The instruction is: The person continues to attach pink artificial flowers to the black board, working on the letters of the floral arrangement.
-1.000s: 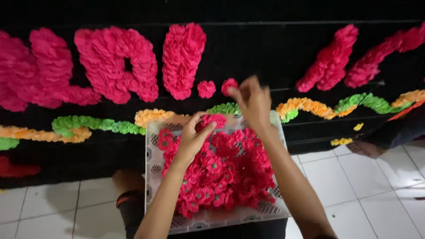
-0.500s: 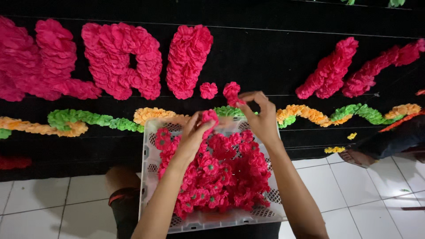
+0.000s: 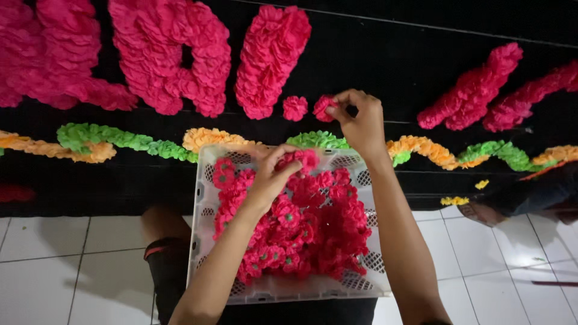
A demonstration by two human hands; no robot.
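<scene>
Right hand: your right hand (image 3: 361,120) pinches a small pink crepe-paper rosette (image 3: 324,107) between fingertips and thumb, pressing it against the black backing board (image 3: 373,54) just right of a second loose pink rosette (image 3: 295,108).
Left hand: your left hand (image 3: 271,177) is closed on another pink paper flower (image 3: 306,159), lifted at the far rim of the tray.
Tray: a white perforated plastic crate (image 3: 201,241) rests on your lap, heaped with red-pink paper flowers with green centres (image 3: 307,229).
Handling: these blooms look feather-light, soft and easily crushed; a gentle pinch at the edge or base, not the ruffled face, should keep the petals from flattening.
Textures: the paper is crinkled and matte, gathered into dense ruffles; the crate is rigid and slotted.
Board: large pink ruffled letter shapes (image 3: 174,54) fill the top; a wavy garland of green and orange paper tufts (image 3: 138,141) runs below them, passing behind the crate.
Floor: white glossy tiles (image 3: 72,253) lie beneath.
</scene>
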